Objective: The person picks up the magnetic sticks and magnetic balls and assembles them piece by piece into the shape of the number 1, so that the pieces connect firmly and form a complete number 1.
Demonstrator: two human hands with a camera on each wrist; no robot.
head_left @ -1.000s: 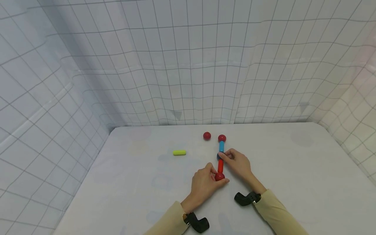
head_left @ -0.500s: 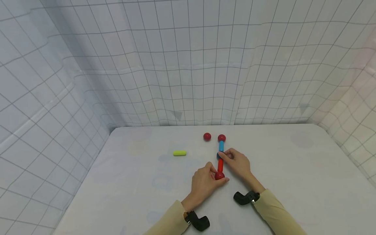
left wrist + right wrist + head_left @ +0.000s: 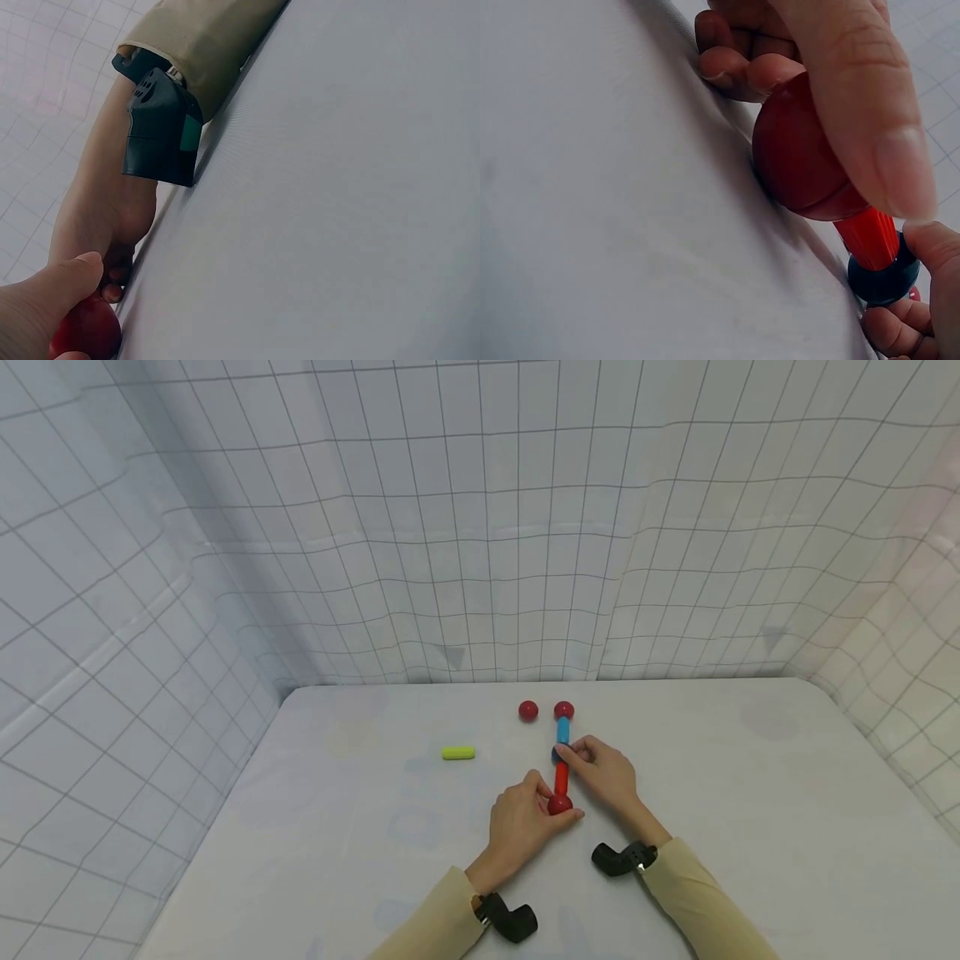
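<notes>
A straight chain lies on the white table, running away from me: a near red ball (image 3: 559, 805), a red rod (image 3: 561, 779), a dark blue ball (image 3: 557, 754), a light blue rod (image 3: 563, 730) and a far red ball (image 3: 564, 710). My left hand (image 3: 519, 820) grips the near red ball between thumb and fingers. Further up, my right hand (image 3: 606, 774) pinches the dark blue ball, partly covering it. In the right wrist view, the red rod (image 3: 868, 236) joins both held balls; the left thumb (image 3: 870, 112) crosses the near one.
Left of the chain's far end lies a loose red ball (image 3: 528, 711). A yellow-green rod (image 3: 458, 752) rests farther left. White gridded curtains (image 3: 480, 527) close off the back and sides of the table (image 3: 322, 827). Both wrists wear black cameras.
The whole chain has slid slightly away from me, with both hands moving along with it. Their grips look the same. The loose ball and yellow-green rod stay in place on the table.
</notes>
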